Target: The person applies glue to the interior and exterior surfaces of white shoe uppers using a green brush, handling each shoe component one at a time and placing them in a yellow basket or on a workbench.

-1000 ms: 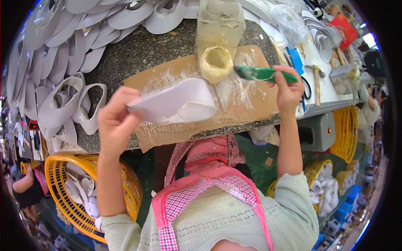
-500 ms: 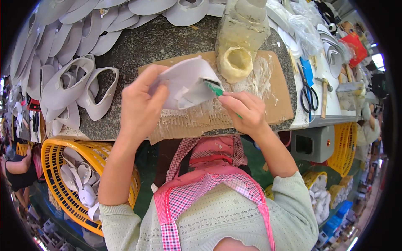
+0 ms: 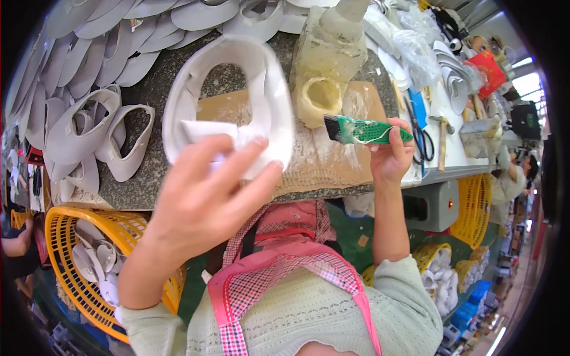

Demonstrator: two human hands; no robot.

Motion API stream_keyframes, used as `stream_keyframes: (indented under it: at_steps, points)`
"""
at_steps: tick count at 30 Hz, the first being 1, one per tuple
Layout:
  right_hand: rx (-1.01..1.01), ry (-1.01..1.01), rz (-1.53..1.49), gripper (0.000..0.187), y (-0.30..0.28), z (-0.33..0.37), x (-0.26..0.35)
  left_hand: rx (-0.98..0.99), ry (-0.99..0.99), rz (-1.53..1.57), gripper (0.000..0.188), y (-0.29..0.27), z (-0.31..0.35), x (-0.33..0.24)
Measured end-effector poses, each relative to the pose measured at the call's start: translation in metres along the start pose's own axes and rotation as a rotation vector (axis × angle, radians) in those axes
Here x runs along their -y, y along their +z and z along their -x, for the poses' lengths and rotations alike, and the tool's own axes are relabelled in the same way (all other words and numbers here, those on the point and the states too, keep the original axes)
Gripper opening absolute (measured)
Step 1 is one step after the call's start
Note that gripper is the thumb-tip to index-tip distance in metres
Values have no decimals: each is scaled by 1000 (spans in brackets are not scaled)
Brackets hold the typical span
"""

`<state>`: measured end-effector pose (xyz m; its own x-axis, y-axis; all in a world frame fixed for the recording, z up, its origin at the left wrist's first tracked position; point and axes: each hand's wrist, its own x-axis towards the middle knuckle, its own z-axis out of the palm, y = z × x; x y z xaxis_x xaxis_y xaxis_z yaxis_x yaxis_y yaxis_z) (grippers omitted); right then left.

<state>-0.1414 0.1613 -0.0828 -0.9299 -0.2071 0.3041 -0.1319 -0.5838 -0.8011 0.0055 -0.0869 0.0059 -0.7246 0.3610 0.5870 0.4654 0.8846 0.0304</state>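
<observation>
Half a second ago the green brush (image 3: 368, 132) had its tip against the white visor-shaped piece (image 3: 270, 89); now the two are apart, the brush held to the right, its dark bristles just below the mouth of a cloudy plastic container (image 3: 323, 56). The white piece, seen folded and narrow before, now shows as a wide ring above the left part of the cardboard (image 3: 320, 154); whether it rests there cannot be told.

The left hand (image 3: 208, 190) has its fingers spread and slightly bent over the ring's near edge; the thumb is hidden, so whether they grip is unclear. The right hand (image 3: 393, 157) pinches the brush's handle between thumb and fingers.

There is one brush, one container and one cardboard sheet. To the right lie one pair of scissors (image 3: 419, 132) and one hammer (image 3: 442, 142). The greyish visors (image 3: 107, 53) at upper left overlap too much to count.
</observation>
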Motion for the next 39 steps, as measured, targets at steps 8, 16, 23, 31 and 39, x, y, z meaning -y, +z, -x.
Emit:
stream_keyframes:
  at_steps: [8, 16, 23, 31, 39]
  points:
    - [256, -51, 464, 12, 66, 10, -20, 502, 329, -134, 11, 46, 22, -10]
    - [252, -40, 492, 11, 94, -1, -40, 429, 309, -68, 11, 39, 47, 8]
    - [383, -111, 735, 11, 116, 1, -57, 369, 166, 47, 10, 44, 65, 16]
    - [584, -191, 944, 9, 115, 11, -65, 377, 97, 94, 15, 42, 65, 16]
    - [569, 31, 927, 6, 113, 4, -58, 217, -439, 202, 45, 43, 82, 17]
